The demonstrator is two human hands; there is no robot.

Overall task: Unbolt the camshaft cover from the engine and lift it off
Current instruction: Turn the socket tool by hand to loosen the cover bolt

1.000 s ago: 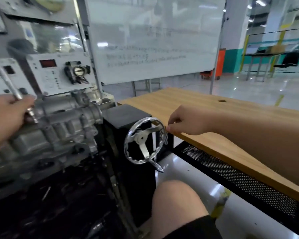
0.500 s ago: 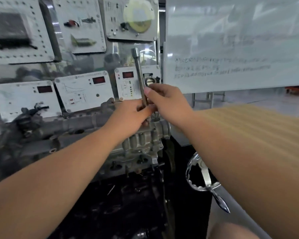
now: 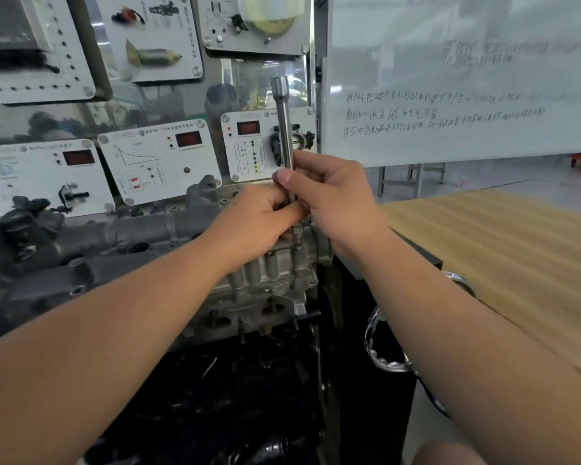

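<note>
A grey cast camshaft cover [image 3: 168, 229] lies across the top of the engine [image 3: 259, 297] on its stand. A long steel socket wrench [image 3: 284, 125] stands nearly upright over a bolt at the cover's right end. My left hand [image 3: 255, 219] grips the wrench low on its shaft, close to the cover. Just above it, my right hand [image 3: 329, 199] holds the shaft with fingers and thumb curled round it. The wrench tip and the bolt are mostly hidden behind my fingers.
A board of instrument panels [image 3: 161, 162] stands right behind the engine. A whiteboard [image 3: 467, 78] is at the back right. A wooden table [image 3: 517, 250] runs along the right, with a chrome handwheel [image 3: 379, 344] on the stand below my right forearm.
One second ago my right hand was off by the handwheel; it has come over and taken the wrench shaft above my left hand. The view swung left onto the engine.
</note>
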